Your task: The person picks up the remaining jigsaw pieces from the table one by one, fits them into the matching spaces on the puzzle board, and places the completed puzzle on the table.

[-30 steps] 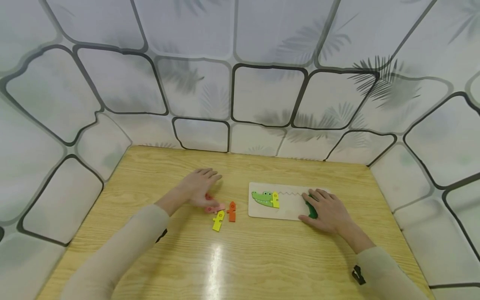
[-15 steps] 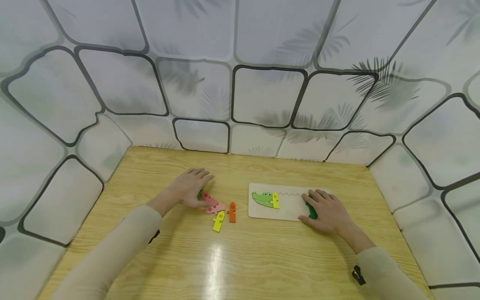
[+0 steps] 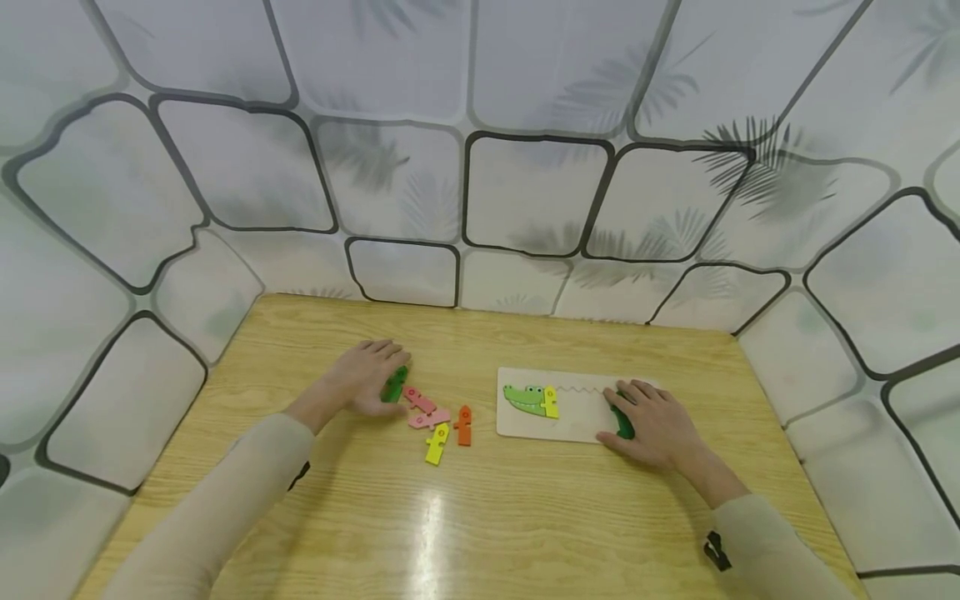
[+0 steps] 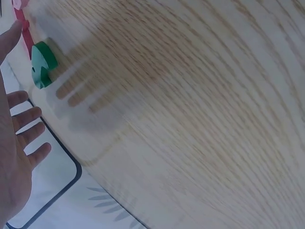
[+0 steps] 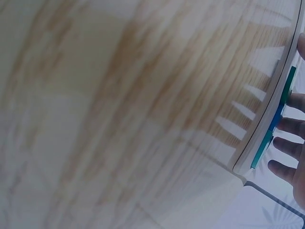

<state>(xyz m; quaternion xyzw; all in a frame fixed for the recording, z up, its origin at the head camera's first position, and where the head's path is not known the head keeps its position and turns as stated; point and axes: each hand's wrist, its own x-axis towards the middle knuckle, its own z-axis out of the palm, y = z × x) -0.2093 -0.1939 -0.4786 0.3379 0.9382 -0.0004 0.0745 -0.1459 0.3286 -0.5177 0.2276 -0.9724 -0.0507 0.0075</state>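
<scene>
My left hand [image 3: 367,377] is just left of a dark green puzzle piece [image 3: 395,385], fingers extended; the left wrist view shows a gap between fingers and piece. Beside it lie a red-pink piece [image 3: 418,399], a light pink piece [image 3: 430,418], a yellow piece [image 3: 437,444] and an orange piece [image 3: 464,426]. On the pale puzzle board [image 3: 581,408], a green crocodile head [image 3: 525,397] adjoins another yellow piece [image 3: 551,402]. My right hand [image 3: 651,423] rests over the board's right end, partly covering a green piece [image 3: 623,422]. A blue piece [image 5: 276,117] shows there in the right wrist view.
The wooden table [image 3: 480,517] carries everything. A pale fabric wall [image 3: 405,271] with a stone pattern stands along its back and sides. Bare wood separates the loose pieces from the board.
My left hand has drawn back leftward from over the loose pieces, uncovering the red-pink piece and then the green piece. My right hand and the board stay put.
</scene>
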